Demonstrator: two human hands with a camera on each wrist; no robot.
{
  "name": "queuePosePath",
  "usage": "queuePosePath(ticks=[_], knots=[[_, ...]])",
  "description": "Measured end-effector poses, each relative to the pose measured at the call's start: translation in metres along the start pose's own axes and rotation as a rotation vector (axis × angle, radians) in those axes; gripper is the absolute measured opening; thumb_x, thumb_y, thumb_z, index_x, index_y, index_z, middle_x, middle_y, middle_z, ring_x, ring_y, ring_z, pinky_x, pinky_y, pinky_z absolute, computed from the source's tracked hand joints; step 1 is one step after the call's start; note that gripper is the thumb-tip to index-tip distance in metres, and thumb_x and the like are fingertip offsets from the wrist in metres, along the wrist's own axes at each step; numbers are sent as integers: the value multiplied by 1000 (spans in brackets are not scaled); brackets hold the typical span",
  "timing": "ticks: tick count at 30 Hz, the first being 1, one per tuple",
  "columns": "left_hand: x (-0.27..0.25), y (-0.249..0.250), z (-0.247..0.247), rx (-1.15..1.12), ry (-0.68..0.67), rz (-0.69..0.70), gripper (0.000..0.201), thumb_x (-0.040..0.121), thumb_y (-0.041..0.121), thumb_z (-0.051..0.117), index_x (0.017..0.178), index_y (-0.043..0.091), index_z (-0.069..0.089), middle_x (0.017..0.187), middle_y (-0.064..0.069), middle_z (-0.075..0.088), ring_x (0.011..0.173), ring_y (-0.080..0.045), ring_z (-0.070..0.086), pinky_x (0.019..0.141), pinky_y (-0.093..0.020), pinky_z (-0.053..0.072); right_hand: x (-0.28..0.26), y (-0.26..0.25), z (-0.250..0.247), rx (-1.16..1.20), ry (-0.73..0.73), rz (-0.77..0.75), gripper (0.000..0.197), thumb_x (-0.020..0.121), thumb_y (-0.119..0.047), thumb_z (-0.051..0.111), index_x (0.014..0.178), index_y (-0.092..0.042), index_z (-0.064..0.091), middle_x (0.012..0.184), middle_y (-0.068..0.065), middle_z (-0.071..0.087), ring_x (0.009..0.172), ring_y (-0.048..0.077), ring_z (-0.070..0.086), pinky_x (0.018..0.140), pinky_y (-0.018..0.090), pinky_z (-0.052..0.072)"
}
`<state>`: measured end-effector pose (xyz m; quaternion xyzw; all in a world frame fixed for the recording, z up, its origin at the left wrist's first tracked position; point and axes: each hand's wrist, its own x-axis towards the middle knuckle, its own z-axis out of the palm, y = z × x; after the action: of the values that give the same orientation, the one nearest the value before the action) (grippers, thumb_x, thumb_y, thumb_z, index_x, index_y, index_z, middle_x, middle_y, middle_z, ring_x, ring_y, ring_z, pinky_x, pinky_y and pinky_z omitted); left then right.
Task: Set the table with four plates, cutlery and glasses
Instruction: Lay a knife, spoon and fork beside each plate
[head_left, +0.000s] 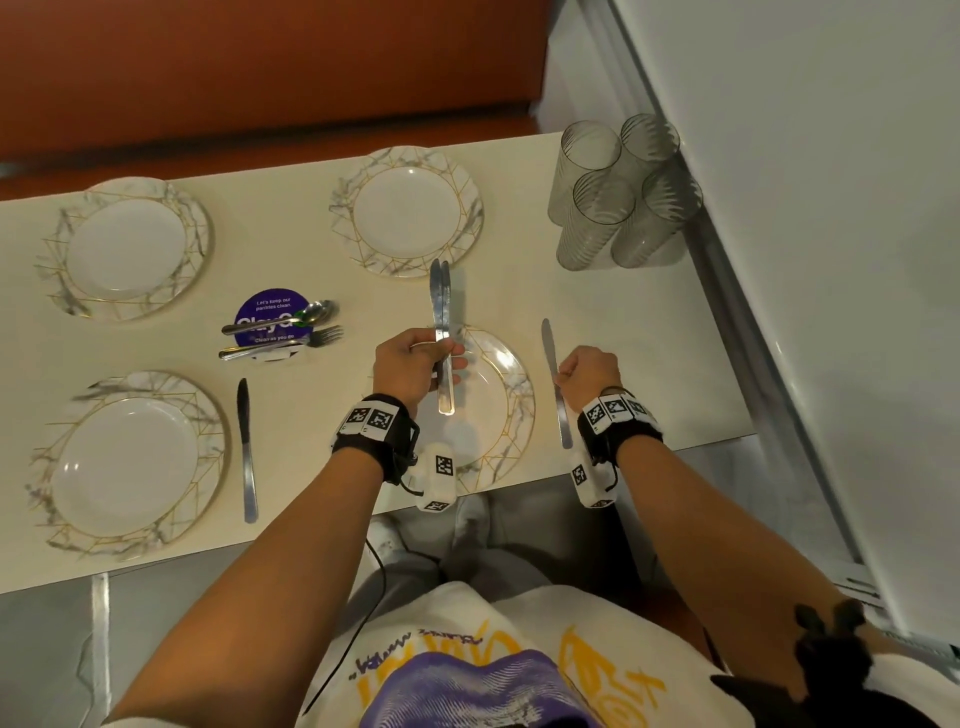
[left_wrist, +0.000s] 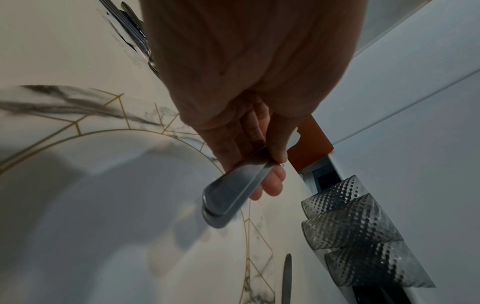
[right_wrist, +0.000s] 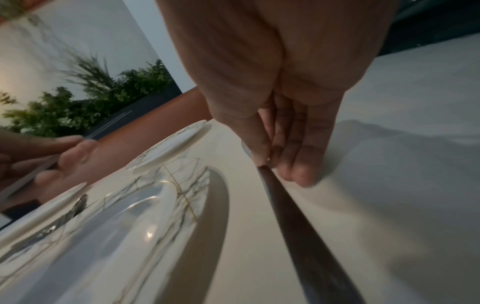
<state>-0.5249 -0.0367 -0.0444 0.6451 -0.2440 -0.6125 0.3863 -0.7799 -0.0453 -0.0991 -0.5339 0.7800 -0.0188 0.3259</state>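
Four marble-and-gold plates lie on the cream table (head_left: 649, 338): far left (head_left: 130, 249), far middle (head_left: 408, 210), near left (head_left: 130, 462) and near right (head_left: 511, 410). My left hand (head_left: 441, 356) grips two knives (head_left: 441, 306) by their handles (left_wrist: 228, 197) above the near right plate (left_wrist: 78, 185). My right hand (head_left: 571, 371) pinches a third knife (head_left: 550, 353) that lies flat on the table just right of that plate; thumb and fingers (right_wrist: 298, 170) meet on it (right_wrist: 298, 226). A fourth knife (head_left: 247, 447) lies right of the near left plate.
Spoons and forks (head_left: 291, 330) lie piled on a purple round coaster (head_left: 260, 312) mid-table. Several clear textured glasses (head_left: 618, 197) stand bunched at the far right corner against a white wall (head_left: 831, 260). An orange bench (head_left: 260, 67) runs behind the table.
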Motion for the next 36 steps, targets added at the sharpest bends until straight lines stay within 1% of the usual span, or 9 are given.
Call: queuePosePath(ticks=[2, 5, 7, 12, 17, 22, 28, 32, 36], knots=[[0, -1, 0, 4, 6, 1, 17, 96, 3, 69, 113, 0, 69, 94, -16, 80, 84, -31, 79, 66, -35, 63, 0, 1, 0, 12, 34, -31, 21, 92, -14, 64, 113, -15, 67, 108, 10, 67, 93, 27, 67, 85, 39, 59], [0, -2, -1, 13, 8, 4, 19, 97, 5, 69, 115, -1, 68, 94, -16, 80, 85, -31, 79, 68, -36, 64, 3, 6, 2, -43, 27, -184, 52, 92, -9, 62, 139, -28, 54, 116, 9, 55, 103, 24, 59, 91, 40, 55], [-1, -3, 0, 15, 10, 0, 20, 97, 5, 70, 116, -1, 68, 95, -16, 80, 86, -32, 79, 70, -37, 65, 5, 10, 4, -97, -10, -211, 63, 91, -9, 64, 146, -35, 47, 119, 8, 49, 109, 26, 54, 93, 41, 54], [-4, -4, 1, 5, 0, 2, 17, 97, 3, 69, 113, -2, 68, 97, -18, 80, 82, -29, 79, 66, -35, 64, 2, 18, 11, -75, -46, -216, 67, 91, -10, 66, 148, -38, 44, 119, 6, 46, 112, 25, 54, 95, 36, 52], [-7, -8, 4, 12, -13, -3, 12, 96, 2, 69, 108, 2, 70, 95, -17, 80, 81, -29, 79, 69, -37, 65, -7, 22, 20, -20, -36, -237, 67, 92, -7, 65, 148, -36, 44, 118, 5, 46, 113, 24, 54, 99, 36, 51], [-8, -11, 5, 28, -24, -13, 14, 97, 3, 68, 111, 1, 69, 94, -14, 80, 80, -27, 79, 72, -38, 65, -14, 19, 24, -16, -38, -240, 66, 93, -8, 64, 149, -37, 43, 115, 3, 45, 111, 24, 53, 98, 35, 51], [-11, -14, 4, 51, -28, -5, 17, 100, 2, 62, 113, 1, 73, 95, -12, 80, 79, -24, 79, 70, -33, 65, -16, 14, 22, -17, -38, -249, 65, 93, -7, 64, 148, -35, 45, 115, 7, 48, 111, 27, 54, 98, 38, 51], [-12, -15, 3, 49, -25, 1, 19, 101, 0, 61, 116, 0, 72, 97, -13, 78, 74, -20, 78, 68, -30, 64, -18, 8, 13, 9, 15, -256, 56, 96, -11, 57, 146, -34, 47, 115, 10, 51, 107, 27, 56, 95, 39, 53], [-14, -9, 0, 34, -22, 2, 21, 99, -2, 63, 119, -5, 72, 98, -15, 77, 73, -21, 76, 73, -34, 66, -20, -15, 1, 134, 112, -303, 44, 97, -10, 55, 139, -25, 55, 108, 9, 58, 101, 24, 57, 95, 37, 51]])
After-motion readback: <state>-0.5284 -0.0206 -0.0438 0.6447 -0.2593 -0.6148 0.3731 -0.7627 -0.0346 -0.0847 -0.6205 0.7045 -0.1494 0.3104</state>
